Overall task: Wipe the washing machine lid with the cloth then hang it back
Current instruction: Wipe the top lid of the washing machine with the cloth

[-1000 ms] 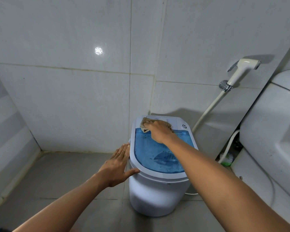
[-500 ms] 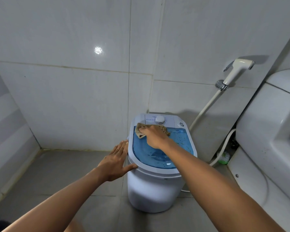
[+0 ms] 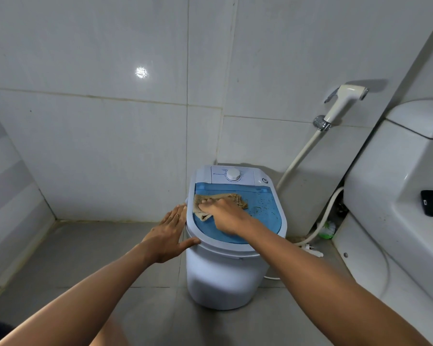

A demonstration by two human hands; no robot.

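Tiled bathroom: right hand presses cloth flat on wet lid; left hand, fingers spread, braces rim. Cloth may slip.

cloth half under right hand, toilet cropped

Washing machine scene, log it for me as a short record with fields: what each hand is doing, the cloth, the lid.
right hand: pressing cloth flat onto lid
left hand: open, braced on the machine's left rim
cloth: tan, on the lid's left part
lid: blue, see-through, closed, droplets on the right
dial: uncovered behind the lid
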